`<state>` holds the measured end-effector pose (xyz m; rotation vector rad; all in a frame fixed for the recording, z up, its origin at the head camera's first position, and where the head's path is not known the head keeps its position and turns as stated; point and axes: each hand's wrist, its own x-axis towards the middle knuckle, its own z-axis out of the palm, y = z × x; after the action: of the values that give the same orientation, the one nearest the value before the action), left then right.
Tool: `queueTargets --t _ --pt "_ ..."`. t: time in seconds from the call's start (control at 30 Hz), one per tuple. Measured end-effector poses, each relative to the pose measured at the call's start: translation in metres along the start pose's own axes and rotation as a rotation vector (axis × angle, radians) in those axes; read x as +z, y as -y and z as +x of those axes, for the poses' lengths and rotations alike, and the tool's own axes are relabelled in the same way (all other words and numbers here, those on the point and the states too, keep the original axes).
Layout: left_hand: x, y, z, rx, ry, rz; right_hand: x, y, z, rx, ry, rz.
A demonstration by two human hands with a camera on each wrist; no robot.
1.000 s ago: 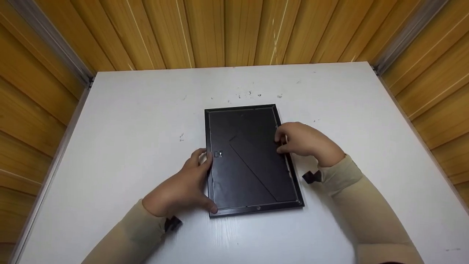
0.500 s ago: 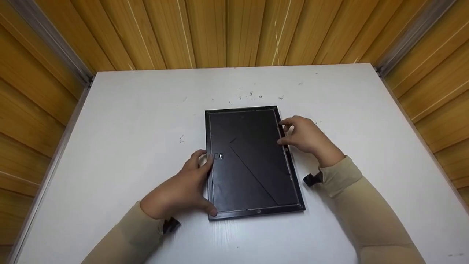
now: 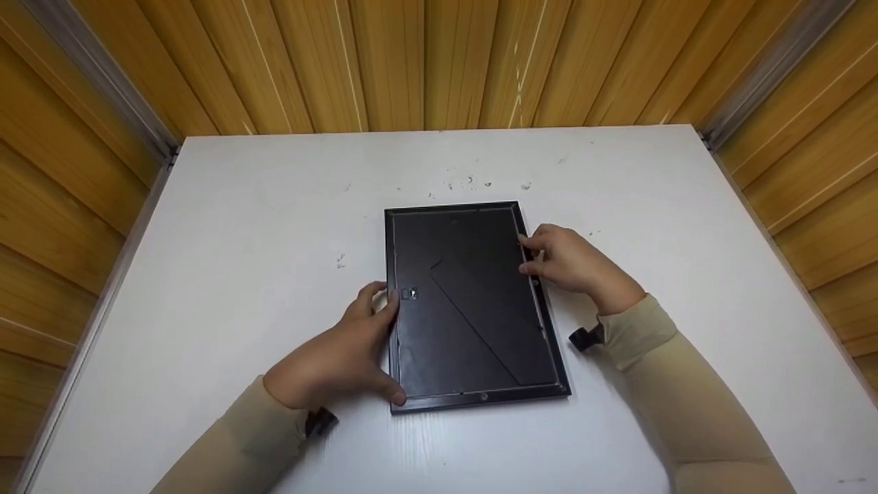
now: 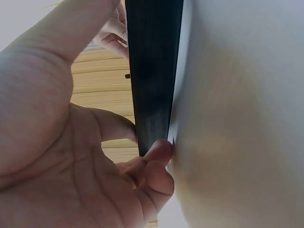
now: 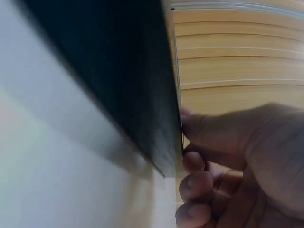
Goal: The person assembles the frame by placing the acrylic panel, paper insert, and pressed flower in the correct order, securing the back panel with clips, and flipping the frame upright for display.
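A black picture frame (image 3: 473, 309) lies back side up on the white table, with the slanted outline of its stand flap showing on the backing board. My left hand (image 3: 343, 357) holds its left edge, the thumb on the near left corner and the index finger on the rim by a small metal hanger (image 3: 413, 293). In the left wrist view the other fingers bend against the frame's side. My right hand (image 3: 569, 261) grips the right edge above the middle, thumb and index fingertip on the rim. Its remaining fingers curl beside the frame's side wall in the right wrist view.
The white table (image 3: 274, 206) has scattered dark scuff marks beyond the frame. Wood-look panels (image 3: 453, 62) stand along its back and both sides, with metal posts at the corners. Small black devices (image 3: 586, 337) sit at both wrists.
My right thumb and index finger have moved a little toward the far end along the right edge, uncovering a small spot on the rim. The left hand and the frame stay nearly still.
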<state>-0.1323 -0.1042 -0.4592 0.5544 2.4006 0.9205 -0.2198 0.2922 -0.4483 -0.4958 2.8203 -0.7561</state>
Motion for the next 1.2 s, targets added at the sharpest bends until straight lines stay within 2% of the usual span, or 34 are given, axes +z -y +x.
queueTargets --t 0.1,0.2,0.4,0.6,0.83,1.2 --pt "0.001 -0.001 0.001 -0.003 0.007 0.001 0.0 -0.002 -0.002 -0.1 -0.006 -0.069" --pt "0.002 -0.002 0.002 -0.016 0.01 -0.011 -0.001 -0.003 -0.004 -0.137 0.004 -0.108" --pt "0.002 -0.003 0.004 -0.023 0.014 -0.019 -0.002 0.001 -0.005 -0.103 0.072 -0.211" --pt "0.001 -0.001 0.002 -0.046 0.008 -0.02 -0.004 0.006 -0.002 -0.119 0.128 -0.333" --pt "0.0 -0.002 0.002 -0.035 0.014 0.003 -0.008 0.014 0.001 -0.15 0.134 -0.45" --pt "-0.001 0.0 0.001 -0.007 0.011 -0.005 -0.009 0.011 0.005 -0.152 0.136 -0.444"
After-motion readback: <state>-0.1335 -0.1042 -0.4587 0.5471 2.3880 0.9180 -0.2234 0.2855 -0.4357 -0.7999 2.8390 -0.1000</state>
